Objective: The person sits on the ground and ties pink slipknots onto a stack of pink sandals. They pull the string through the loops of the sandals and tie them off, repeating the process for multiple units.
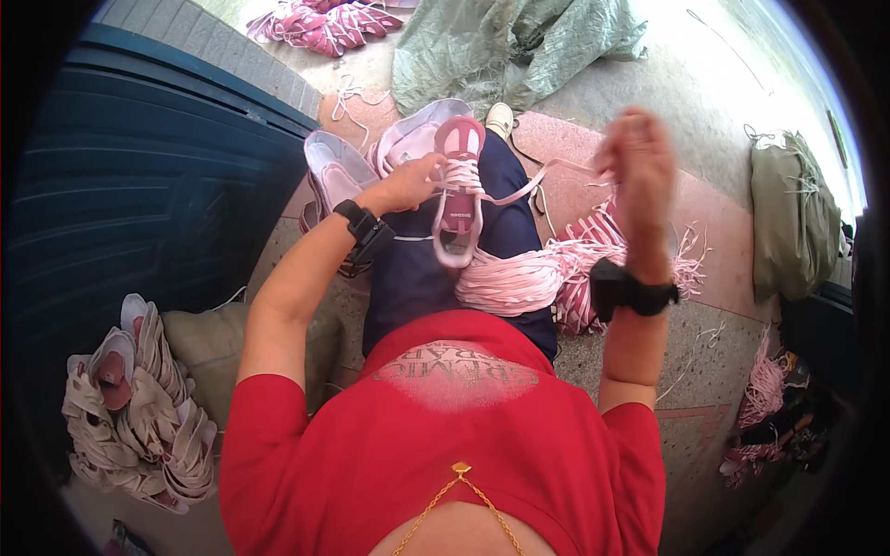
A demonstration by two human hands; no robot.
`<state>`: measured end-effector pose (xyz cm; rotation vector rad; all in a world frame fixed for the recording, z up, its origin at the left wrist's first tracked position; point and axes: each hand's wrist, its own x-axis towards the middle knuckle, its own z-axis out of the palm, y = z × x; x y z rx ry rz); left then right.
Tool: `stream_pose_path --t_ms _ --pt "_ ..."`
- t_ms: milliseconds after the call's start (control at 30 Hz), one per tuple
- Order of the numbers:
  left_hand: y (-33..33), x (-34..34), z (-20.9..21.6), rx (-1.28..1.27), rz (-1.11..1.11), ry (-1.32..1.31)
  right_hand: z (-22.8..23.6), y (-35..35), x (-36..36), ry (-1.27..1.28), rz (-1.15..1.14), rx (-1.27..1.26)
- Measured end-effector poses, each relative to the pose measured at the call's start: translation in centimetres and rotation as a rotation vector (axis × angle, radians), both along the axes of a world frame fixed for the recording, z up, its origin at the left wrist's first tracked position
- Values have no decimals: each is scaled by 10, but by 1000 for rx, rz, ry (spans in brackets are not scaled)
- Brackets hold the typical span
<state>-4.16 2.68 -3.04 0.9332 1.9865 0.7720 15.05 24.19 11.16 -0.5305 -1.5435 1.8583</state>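
Observation:
A pink and dark-red shoe upper (460, 211), its toe pointing away, lies across my lap with a pale pink shoelace (519, 192) threaded through the toe-side eyelets. My left hand (408, 185) grips the upper's left edge by the lacing, fingertips pinched together. Raised off to the right, my right hand (642, 165) is blurred by motion but looks closed on the lace, which stretches from the upper towards it. A thick bundle of pink laces (510, 281) rests on my right thigh.
More unlaced uppers (338, 171) sit by my left leg. Pale stacked uppers (139, 408) and a stuffed sack (218, 357) lie at lower left. A green plastic sheet (505, 56) spreads ahead; a full sack (793, 218) stands right. A dark blue door (158, 176) borders the left.

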Motion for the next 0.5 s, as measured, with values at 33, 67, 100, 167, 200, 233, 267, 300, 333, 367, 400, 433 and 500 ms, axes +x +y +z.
stream_pose_path --t_ms 33,67,100,167,200,233,267,300,333,367,400,433,500 --pt "0 -3 -4 26 -68 72 -34 -9 -4 -174 202 -133" --pt "-3 -7 -9 44 -125 146 -58 -34 -14 -433 269 -28" --pt "0 -8 -11 71 -195 217 -108 -54 -19 -350 337 202" --pt "-1 -9 -3 81 -206 256 -140 -84 -22 -575 530 625" --pt "-7 -14 -7 108 -230 287 -147 -99 -25 -596 451 778" --pt "-11 -17 -11 134 -255 318 -153 -111 -29 -612 368 929" --pt "-12 -16 -5 68 -150 125 -157 -116 -36 -648 337 965" --pt "-9 -12 10 3 -51 -69 -162 -118 -40 -647 316 1017" --pt "-7 -10 19 -64 48 -263 -168 -119 -44 -647 294 1069" --pt "-9 -10 21 -50 81 -313 -171 -120 -48 -641 277 1124" --pt "-11 -10 22 -37 113 -364 -174 -121 -51 -655 294 1184" --pt "-13 -10 22 -25 143 -416 -178 -122 -54 -668 310 1244" --pt "-18 -11 18 -36 -42 -132 -180 -124 -59 -691 337 1364"
